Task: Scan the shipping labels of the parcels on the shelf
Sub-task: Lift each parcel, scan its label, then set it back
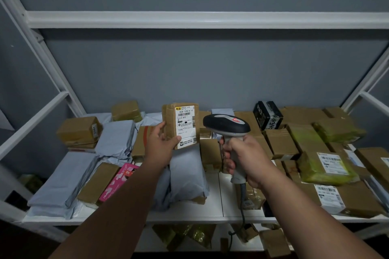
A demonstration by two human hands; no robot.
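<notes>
- I see the left hand [161, 145] gripping a small brown box [181, 125] by its lower left edge, thumb on the front, held upright above the shelf [214, 195].
- The box's white label [186, 127] faces me, barcodes showing; thumb tip touches the label's lower left corner.
- Right hand [246, 158] clamped round the grip of a scanner [226, 126], fingers wrapped on the handle; trigger finger hidden.
- Scanner head sits just right of the box, level with the label, close but apart; its nose points left toward it.
- Scanner cable [243, 206] hangs down past the shelf edge.
- Hands near each other, not touching.
- Under the hands: grey mailers [187, 172]; a pink box [119, 182] lower left; a black box [267, 114] at the back; taped brown boxes, some with green tape [324, 166], fill the right side.
</notes>
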